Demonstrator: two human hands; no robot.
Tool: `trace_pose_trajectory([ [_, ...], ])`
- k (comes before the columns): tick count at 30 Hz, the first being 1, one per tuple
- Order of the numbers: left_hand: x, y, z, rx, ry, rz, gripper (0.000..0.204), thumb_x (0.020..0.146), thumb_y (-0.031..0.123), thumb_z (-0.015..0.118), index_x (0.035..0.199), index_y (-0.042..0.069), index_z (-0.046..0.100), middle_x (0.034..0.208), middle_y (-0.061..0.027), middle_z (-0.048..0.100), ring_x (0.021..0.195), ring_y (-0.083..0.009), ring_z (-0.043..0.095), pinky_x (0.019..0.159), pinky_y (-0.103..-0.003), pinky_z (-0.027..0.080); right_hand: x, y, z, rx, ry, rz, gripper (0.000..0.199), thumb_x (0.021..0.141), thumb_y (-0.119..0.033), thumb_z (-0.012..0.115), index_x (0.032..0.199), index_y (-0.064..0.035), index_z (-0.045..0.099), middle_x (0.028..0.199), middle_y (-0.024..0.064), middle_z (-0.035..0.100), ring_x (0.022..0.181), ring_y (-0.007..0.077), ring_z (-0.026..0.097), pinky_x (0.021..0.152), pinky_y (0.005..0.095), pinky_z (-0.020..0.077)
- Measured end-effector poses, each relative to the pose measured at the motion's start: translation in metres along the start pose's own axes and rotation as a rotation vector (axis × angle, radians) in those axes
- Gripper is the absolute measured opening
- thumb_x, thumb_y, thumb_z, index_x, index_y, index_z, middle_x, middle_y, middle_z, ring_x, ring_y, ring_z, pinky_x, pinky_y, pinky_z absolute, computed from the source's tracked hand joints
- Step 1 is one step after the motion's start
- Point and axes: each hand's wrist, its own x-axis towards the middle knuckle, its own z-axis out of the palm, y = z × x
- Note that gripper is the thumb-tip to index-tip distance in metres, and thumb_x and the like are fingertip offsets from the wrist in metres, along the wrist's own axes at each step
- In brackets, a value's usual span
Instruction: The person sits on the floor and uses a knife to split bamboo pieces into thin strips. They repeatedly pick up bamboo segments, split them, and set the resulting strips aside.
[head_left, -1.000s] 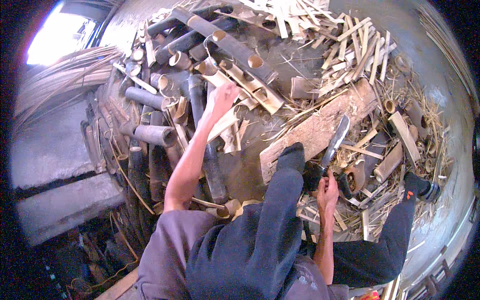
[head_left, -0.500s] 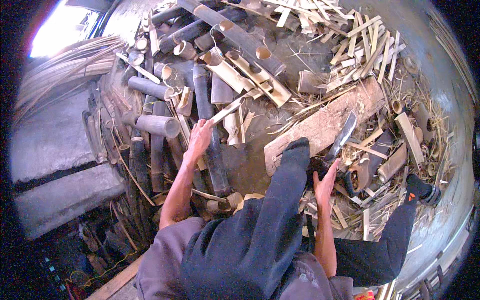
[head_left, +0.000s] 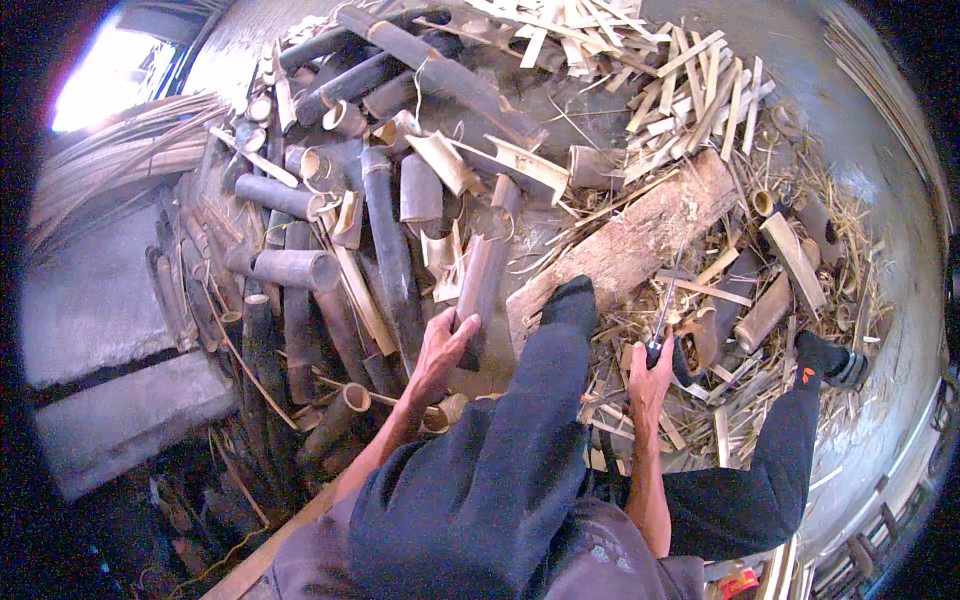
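My left hand (head_left: pixel 442 348) is closed on the lower end of a split bamboo piece (head_left: pixel 482 280), its brown outer skin facing up and its far end pointing away from me. In my right hand (head_left: pixel 652 372) is the dark handle of a large knife (head_left: pixel 667 310), the blade pointing away and seen nearly edge-on. A thick, rough wooden board (head_left: pixel 640 230) lies slantwise beyond my knees, under the foot (head_left: pixel 573 298) of my bent leg. The knife is apart from the bamboo piece.
Dark bamboo sections (head_left: pixel 388 235) pile up at the left and far side. Pale split strips (head_left: pixel 700 90) are heaped at the far right. Shavings and offcuts surround the board's right side. A concrete ledge (head_left: pixel 130 420) stands at the left, beside a wall on the right (head_left: pixel 880 170).
My left hand has moved right and nearer to me, and the bamboo piece has swung round to show its brown side. The knife has turned from its flat face to edge-on.
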Motion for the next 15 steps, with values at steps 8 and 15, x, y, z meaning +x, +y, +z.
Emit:
trace_pose_trajectory([
  [8,-0.036,-0.057,-0.005,0.061,-0.023,-0.089,0.043,0.084,0.034,0.065,0.099,-0.006,0.060,0.078,-0.0157,0.064,0.072,-0.0220,0.058,0.066,-0.038,0.046,-0.002,0.006,0.000,-0.063,-0.028,-0.012,0.065,0.089,-0.025,0.060,0.141,0.0060,0.034,0.115,0.0220,0.059,0.103,0.0296,0.058,0.091,0.0358,0.0439],
  [15,-0.083,-0.116,-0.002,0.128,0.351,0.040,0.036,0.083,0.028,0.069,0.100,-0.002,0.058,0.084,-0.0193,0.064,0.075,-0.0277,0.061,0.070,-0.038,0.048,-0.007,0.011,0.003,-0.118,0.026,-0.022,0.065,0.089,-0.027,0.060,0.140,0.0055,0.035,0.115,0.0227,0.059,0.103,0.0310,0.059,0.092,0.0370,0.0445],
])
